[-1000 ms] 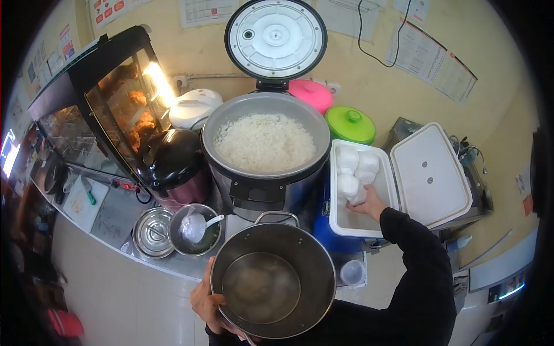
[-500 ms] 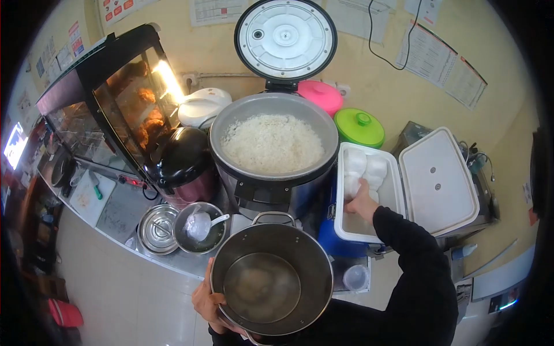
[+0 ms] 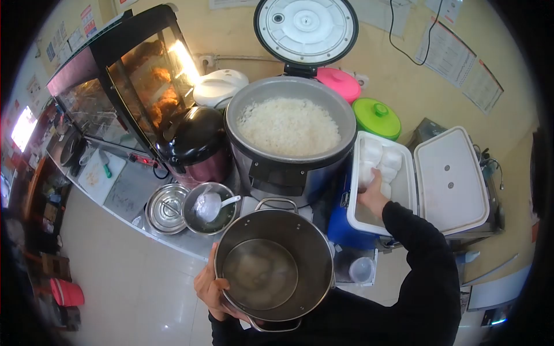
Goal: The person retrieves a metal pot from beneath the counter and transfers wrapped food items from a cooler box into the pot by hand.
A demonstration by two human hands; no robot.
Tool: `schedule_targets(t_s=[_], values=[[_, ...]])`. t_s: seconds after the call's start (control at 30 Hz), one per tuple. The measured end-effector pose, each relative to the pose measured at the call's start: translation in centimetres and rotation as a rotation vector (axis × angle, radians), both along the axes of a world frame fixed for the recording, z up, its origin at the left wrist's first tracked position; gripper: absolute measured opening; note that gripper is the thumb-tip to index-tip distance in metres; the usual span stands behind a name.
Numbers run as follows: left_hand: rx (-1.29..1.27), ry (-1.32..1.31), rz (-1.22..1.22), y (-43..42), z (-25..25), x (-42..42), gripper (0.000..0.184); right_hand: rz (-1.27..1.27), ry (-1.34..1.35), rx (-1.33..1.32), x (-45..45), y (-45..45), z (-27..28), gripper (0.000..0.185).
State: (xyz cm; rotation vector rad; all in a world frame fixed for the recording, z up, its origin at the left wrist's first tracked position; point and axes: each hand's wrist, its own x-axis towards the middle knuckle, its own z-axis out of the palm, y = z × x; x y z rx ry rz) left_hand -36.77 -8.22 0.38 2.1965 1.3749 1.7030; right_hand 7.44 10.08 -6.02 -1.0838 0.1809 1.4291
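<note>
My left hand (image 3: 214,286) grips the left rim of a large steel pot (image 3: 314,248), with its thumb over the edge. Inside, the pot's round bottom shows with no food on it. My right hand (image 3: 375,196) reaches into a blue cooler box (image 3: 340,222) with a white lining, its fingers against white rounded packs (image 3: 389,157) stacked there. How firmly these fingers close on a pack is partly hidden. Behind the pot, a big rice cooker (image 3: 277,179) stands with its lid (image 3: 306,29) raised, full of white rice (image 3: 288,127).
A steel bowl (image 3: 228,216) with a white ladle and a round steel lid (image 3: 166,209) sit left of the pot. Further back are a dark rice cooker (image 3: 199,138) and a lit food display case (image 3: 124,40). The cooler's lid (image 3: 453,179) hangs open at right.
The view has shifted, so the counter items appear further right and slightly higher. My right hand has moved along the packs toward the cooler's left side. My left hand still holds the pot.
</note>
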Motion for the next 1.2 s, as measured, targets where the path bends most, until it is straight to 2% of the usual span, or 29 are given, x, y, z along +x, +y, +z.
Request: schedule_targets(t_s=[0.07, 0.13, 0.2, 0.3, 0.4, 0.47, 0.53, 0.6, 0.7, 0.77, 0.8, 0.87, 0.93, 1.03, 1.1, 1.17, 1.2], values=[[0.056, -0.004, 0.022, 0.1, -1.2, -0.3, 0.032, -0.032, -0.005, -0.053, -0.4, -0.1, 1.0, 0.073], [0.066, -0.010, 0.048, -0.1, -1.7, -0.2, 0.030, 0.008, -0.003, -0.070, 1.0, 0.5, -1.0, 0.074], [0.032, -0.011, 0.084, -0.1, -0.6, 0.3, 0.028, 0.074, -0.024, -0.054, 1.2, 0.3, -0.7, 0.072], [0.049, -0.039, 0.075, -0.2, -1.7, -0.1, 0.033, 0.182, -0.082, 0.061, 1.0, -0.6, 0.4, 0.067], [0.076, -0.067, 0.077, -0.3, -1.7, -0.5, 0.039, 0.062, -0.215, 0.128, 1.2, 0.2, -0.3, 0.061], [0.065, -0.085, 0.096, -1.1, -1.1, -1.1, 0.045, 0.279, -0.906, 0.466, 2.0, -3.3, 0.1, 0.055], [0.099, -0.179, 0.143, -1.7, -1.8, -2.1, 0.050, 0.239, -0.898, 0.456, 1.7, -5.0, 3.5, 0.053], [0.125, -0.305, 0.219, -2.5, -1.3, -2.1, 0.054, -0.040, -0.187, 0.087, 0.8, -4.9, 8.6, 0.052], [0.004, -0.394, 0.287, -4.7, -2.7, -6.0, 0.061, -0.003, -0.194, 0.277, -0.2, -8.3, 12.3, 0.051], [0.036, -0.099, 0.297, -5.4, -2.2, -7.2, 0.068, 0.068, -0.249, 0.429, -0.9, -10.3, 13.7, 0.055], [-0.039, -0.045, 0.322, -6.0, -1.5, -7.2, 0.083, 0.092, -0.264, 0.484, -1.5, -11.1, 14.3, 0.057], [-0.014, 0.030, 0.352, -6.2, -3.5, -8.4, 0.085, 0.128, -0.284, 0.574, -3.2, -12.5, 15.5, 0.060], [-0.034, -0.051, 0.438, -5.8, -4.3, -8.0, 0.089, 0.183, -0.222, 0.623, -4.9, -13.3, 15.9, 0.065], [0.039, -0.072, 0.431, -5.2, -6.5, -8.5, 0.090, 0.360, -0.294, 0.685, -9.9, -13.3, 16.0, 0.071], [0.130, -0.051, 0.363, -4.7, -8.3, -9.5, 0.088, 0.561, -0.270, 0.595, -13.4, -12.6, 15.3, 0.078], [0.152, -0.073, 0.364, -4.5, -9.6, -9.6, 0.086, 0.900, -0.355, 0.587, -18.0, -11.2, 16.0, 0.080], [0.099, -0.067, 0.396, -4.5, -9.7, -9.7, 0.085, 1.021, -0.255, 0.668, -20.4, -10.1, 15.5, 0.077]])
